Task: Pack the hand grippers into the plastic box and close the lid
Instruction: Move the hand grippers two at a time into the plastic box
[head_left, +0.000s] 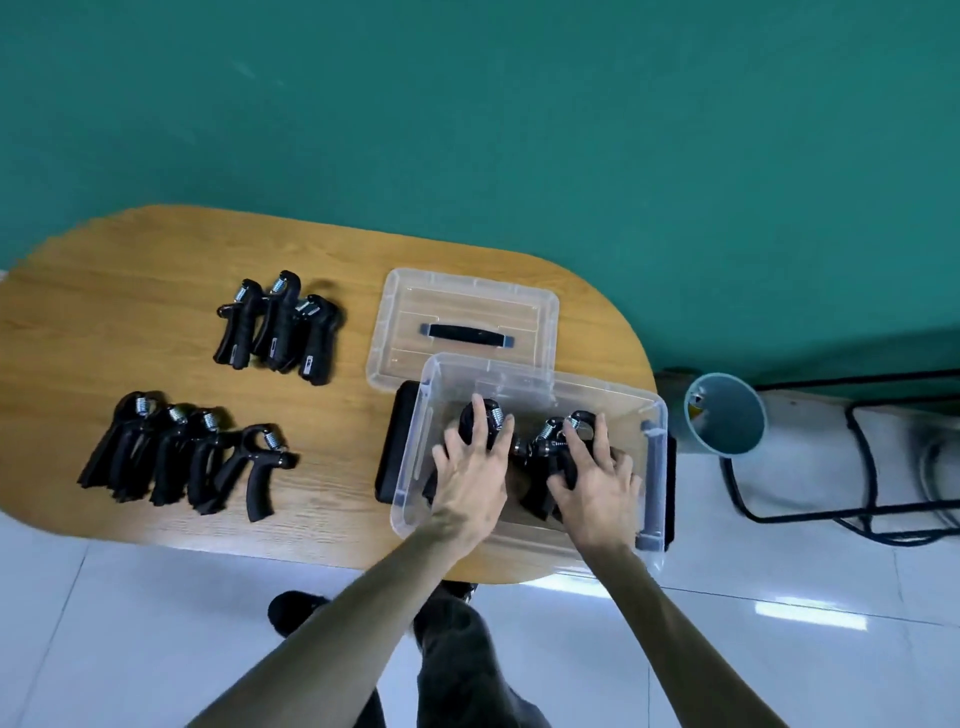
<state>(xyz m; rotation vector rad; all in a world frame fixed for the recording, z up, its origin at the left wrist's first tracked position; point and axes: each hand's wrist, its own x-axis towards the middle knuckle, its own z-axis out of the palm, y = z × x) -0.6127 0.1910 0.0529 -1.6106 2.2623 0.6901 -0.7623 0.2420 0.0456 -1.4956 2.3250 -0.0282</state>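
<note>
A clear plastic box (655, 457) stands at the right end of the wooden table (130, 291). Both my hands are inside it. My left hand (470, 475) lies with spread fingers on a black hand gripper (474, 420) in the box's left half. My right hand (597, 480) rests the same way on other black grippers (545, 447) in the right half. The clear lid (465, 322), with a dark handle, lies flat behind the box. Three grippers (280, 327) lie at the table's middle back. Several more grippers (182, 454) lie in a row at the front left.
A black flat pad (397, 441) lies under the box. Off the table's right end stand a grey-blue bin (724, 413) and a black wire frame (857, 467) on the white tiled floor. A green wall is behind. My legs and a shoe show below the table.
</note>
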